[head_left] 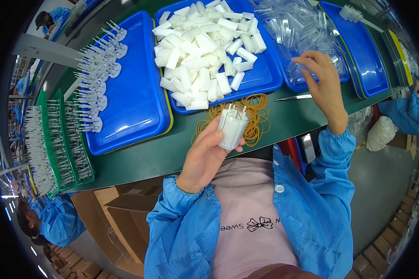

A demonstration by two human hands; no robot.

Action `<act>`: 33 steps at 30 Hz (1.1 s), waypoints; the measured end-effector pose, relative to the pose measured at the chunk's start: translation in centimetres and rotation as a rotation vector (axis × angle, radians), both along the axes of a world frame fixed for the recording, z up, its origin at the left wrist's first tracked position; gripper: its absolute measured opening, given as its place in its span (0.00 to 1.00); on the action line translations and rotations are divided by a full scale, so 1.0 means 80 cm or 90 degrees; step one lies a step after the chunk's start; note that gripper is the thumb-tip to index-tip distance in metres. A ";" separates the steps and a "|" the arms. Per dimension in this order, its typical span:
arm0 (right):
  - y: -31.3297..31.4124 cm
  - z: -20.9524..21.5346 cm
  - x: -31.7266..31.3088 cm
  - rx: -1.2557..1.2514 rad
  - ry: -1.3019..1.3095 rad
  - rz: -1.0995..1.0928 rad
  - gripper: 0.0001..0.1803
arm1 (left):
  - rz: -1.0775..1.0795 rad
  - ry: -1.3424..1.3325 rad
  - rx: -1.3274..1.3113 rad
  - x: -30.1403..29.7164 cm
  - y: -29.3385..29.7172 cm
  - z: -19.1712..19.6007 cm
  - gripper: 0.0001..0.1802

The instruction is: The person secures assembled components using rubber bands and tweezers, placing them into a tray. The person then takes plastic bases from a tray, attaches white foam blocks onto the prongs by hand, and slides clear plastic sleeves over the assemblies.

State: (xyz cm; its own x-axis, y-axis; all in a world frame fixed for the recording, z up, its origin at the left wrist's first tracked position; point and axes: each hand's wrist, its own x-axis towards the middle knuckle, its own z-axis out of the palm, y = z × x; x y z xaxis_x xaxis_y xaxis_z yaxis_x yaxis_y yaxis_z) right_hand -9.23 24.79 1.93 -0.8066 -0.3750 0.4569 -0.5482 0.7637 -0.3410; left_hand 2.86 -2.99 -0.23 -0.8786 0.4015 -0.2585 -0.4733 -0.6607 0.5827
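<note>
My left hand (202,156) is closed around a white cylindrical part (233,128) with several short pins standing up from its top, held upright above the near edge of the bench. Clear plastic seems to line its sides. Loose yellow rubber bands (260,122) lie in a heap just behind it. My right hand (322,81) hovers over the near side of a blue tray full of clear plastic pieces (295,28). Its thumb and forefinger are apart, and no held piece can be made out between them.
White foam blocks (205,44) pile up in the middle blue tray (267,79). At left, a blue tray (139,88) bears a row of white pinned parts (95,88), beside green racks (56,139). Tweezers (293,97) lie by the right tray. Another blue tray (370,69) stands farther right.
</note>
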 end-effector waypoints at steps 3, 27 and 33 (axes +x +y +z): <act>0.002 -0.010 -0.011 0.120 0.033 0.011 0.14 | -0.016 0.011 -0.043 0.000 0.005 -0.001 0.32; -0.048 0.046 0.065 -0.579 -0.200 -0.009 0.17 | 0.009 0.063 -0.027 0.003 0.007 0.005 0.31; -0.055 0.049 0.095 -0.580 -0.133 0.224 0.14 | 0.124 0.321 -0.346 0.016 0.015 0.006 0.30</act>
State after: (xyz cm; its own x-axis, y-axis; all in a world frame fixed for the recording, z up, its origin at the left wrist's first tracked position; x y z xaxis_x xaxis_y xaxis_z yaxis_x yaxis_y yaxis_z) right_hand -1.60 20.35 5.87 -0.8140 -0.1847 0.5507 -0.5551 -0.0314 -0.8312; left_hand 4.14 -1.83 0.29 -0.9844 0.1586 0.0760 0.0320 -0.2631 0.9642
